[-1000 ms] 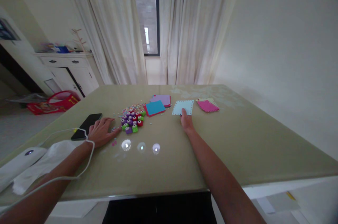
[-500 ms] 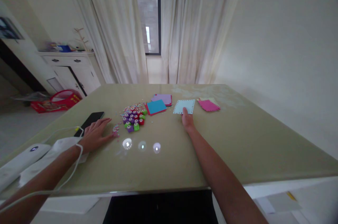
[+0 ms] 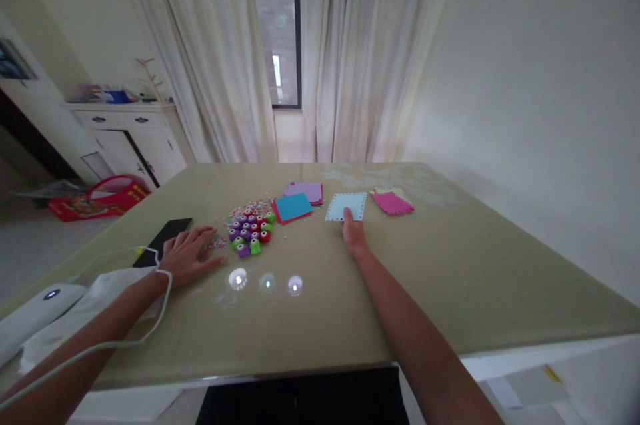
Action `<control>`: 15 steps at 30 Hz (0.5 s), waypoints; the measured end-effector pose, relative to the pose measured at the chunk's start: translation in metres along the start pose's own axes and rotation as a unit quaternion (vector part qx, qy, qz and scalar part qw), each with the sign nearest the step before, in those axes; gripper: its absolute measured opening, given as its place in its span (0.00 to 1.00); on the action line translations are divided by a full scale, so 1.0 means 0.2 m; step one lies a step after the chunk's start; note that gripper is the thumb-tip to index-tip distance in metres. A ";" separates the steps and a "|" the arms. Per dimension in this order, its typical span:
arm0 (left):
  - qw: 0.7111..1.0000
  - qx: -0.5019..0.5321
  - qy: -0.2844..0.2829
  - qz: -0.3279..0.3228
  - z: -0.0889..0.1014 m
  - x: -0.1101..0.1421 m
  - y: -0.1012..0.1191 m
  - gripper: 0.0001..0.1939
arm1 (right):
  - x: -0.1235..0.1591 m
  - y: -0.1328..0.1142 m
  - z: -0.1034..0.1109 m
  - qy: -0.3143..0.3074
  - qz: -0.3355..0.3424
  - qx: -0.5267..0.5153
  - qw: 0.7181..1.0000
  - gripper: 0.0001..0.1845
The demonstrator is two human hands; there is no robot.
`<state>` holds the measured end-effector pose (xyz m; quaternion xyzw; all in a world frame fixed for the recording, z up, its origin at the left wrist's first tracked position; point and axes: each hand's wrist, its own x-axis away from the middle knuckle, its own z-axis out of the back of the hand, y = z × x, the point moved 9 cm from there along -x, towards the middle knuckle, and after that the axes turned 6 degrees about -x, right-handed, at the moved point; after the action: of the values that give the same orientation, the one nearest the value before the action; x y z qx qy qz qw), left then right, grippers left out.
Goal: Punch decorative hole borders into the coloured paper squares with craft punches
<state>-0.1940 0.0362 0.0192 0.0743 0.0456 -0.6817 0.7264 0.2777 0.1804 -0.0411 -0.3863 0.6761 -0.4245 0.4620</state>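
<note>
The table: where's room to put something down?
Biggest bare patch: right of the right arm, in front of the pink card. Another: between that arm and the left hand, in front of the blocks. Crowded: around the blocks, bits and blue card, and by the phone.

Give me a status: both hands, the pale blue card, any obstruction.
Right hand gripping pale blue card, thumb on top. Left hand open, palm down beside small colored bits. Possible snag: white cable across left forearm.

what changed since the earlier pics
The left hand has drawn its thumb back from the coloured blocks; the confetti beside it lies more bunched. Nothing visibly taken or let go. The right hand still holds the light blue card; the coloured blocks stayed put.
</note>
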 end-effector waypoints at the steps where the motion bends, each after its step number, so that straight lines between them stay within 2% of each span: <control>1: 1.000 -0.005 -0.006 -0.001 -0.01 -0.01 0.01 0.46 | 0.00 0.00 0.00 0.005 -0.003 0.003 1.000 0.22; 5: 0.999 -0.016 -0.001 0.046 0.00 -0.04 0.00 0.48 | 0.01 -0.01 0.01 0.032 -0.016 0.016 0.999 0.20; 15: 0.997 -0.027 0.013 0.072 0.04 -0.16 -0.02 0.52 | 0.02 -0.02 0.02 0.037 -0.021 0.019 0.999 0.20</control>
<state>-0.2000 0.0669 0.0317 0.0664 0.0679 -0.6249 0.7749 0.2812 0.1746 -0.0396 -0.3757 0.6762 -0.4612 0.4347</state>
